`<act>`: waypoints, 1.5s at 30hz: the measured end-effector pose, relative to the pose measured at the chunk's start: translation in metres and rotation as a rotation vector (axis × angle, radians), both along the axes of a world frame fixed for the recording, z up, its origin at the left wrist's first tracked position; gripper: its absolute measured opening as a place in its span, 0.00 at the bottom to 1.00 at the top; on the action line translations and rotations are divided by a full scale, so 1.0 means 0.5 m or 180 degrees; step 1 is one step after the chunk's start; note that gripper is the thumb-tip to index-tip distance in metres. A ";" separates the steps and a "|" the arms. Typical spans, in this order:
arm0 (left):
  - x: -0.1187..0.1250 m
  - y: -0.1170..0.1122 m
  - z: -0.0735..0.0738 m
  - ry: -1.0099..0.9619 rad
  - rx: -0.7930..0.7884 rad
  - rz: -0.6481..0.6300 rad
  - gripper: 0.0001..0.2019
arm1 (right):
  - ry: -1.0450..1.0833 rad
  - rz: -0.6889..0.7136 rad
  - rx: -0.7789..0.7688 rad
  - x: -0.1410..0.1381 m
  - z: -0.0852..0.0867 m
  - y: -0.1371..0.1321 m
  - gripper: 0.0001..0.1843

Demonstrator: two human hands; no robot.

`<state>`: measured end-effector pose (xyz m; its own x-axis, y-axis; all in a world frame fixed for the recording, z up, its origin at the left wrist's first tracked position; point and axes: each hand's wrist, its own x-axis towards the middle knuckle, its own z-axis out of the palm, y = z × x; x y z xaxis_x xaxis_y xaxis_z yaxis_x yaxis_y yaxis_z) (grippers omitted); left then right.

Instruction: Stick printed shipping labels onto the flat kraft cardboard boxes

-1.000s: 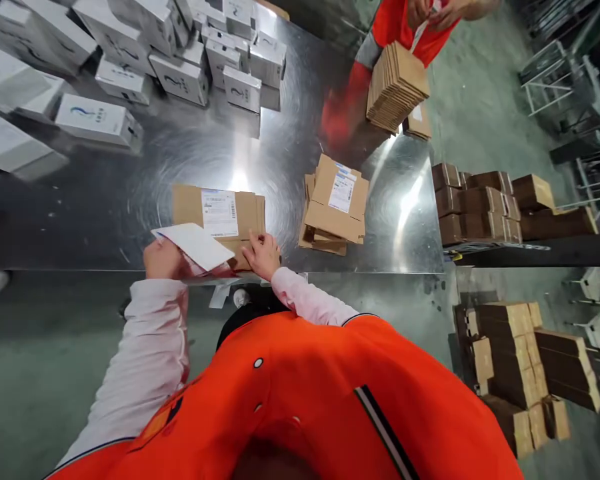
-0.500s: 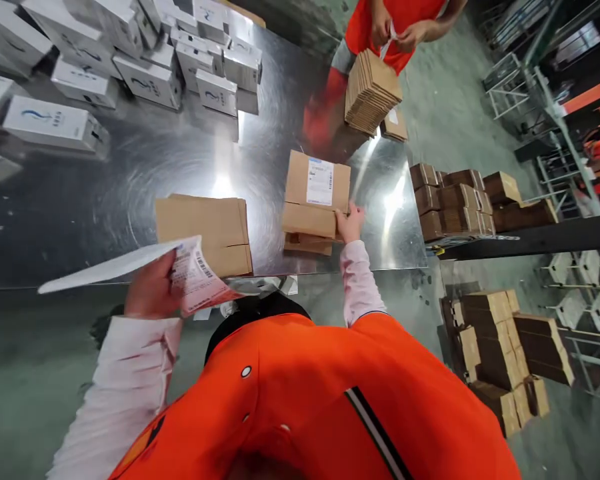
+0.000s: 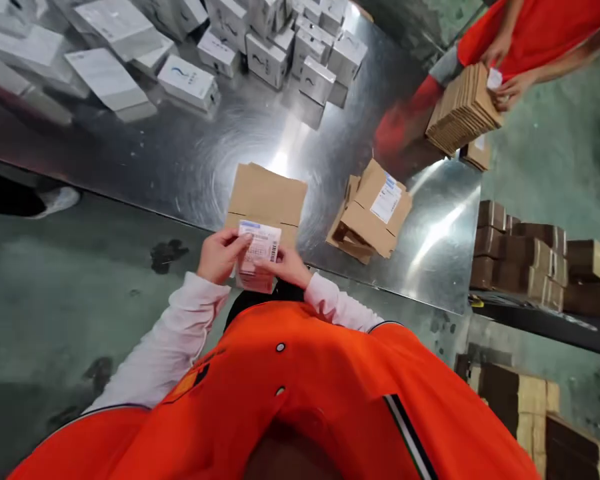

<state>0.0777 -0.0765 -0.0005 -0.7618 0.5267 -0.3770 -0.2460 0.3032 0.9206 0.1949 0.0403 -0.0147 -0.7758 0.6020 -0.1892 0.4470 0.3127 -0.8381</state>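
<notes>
Left hand (image 3: 221, 256) and right hand (image 3: 286, 267) hold barcode label sheet (image 3: 259, 248) in narrow pinch grip, over flat cardboard mailer (image 3: 266, 197) on steel surface (image 3: 175, 175).

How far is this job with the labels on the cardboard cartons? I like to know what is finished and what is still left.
Done: the folded carton on the steel table already carries a barcode label. In hand: the left hand and right hand hold a small stack of barcode labels. Left: the flat carton shows no label on top, and the brown cartons at right seem still to come.
</notes>
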 end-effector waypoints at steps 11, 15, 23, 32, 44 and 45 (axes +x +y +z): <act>0.019 0.029 -0.085 -0.0585 -0.0255 0.0477 0.14 | -0.0271 0.0255 0.0083 -0.075 0.018 0.087 0.07; -0.004 0.029 -0.107 -0.1450 -0.0080 -0.0154 0.23 | -0.0466 0.0134 0.0367 -0.172 -0.016 0.179 0.10; -0.003 0.007 -0.159 -0.2157 -0.0036 -0.0099 0.32 | -0.1113 -0.0153 0.0897 -0.326 -0.128 0.310 0.18; 0.083 -0.150 -0.145 -0.1859 -0.0816 -0.0259 0.22 | -0.0762 0.1702 0.1839 -0.309 -0.144 0.223 0.38; -0.189 0.073 -0.149 0.0768 -0.0953 -0.0185 0.14 | -0.1655 -0.0251 0.1463 -0.087 -0.111 0.150 0.27; -0.194 0.090 -0.146 0.0813 -0.0956 -0.0285 0.14 | -0.1692 -0.0322 0.1342 -0.072 -0.113 0.139 0.27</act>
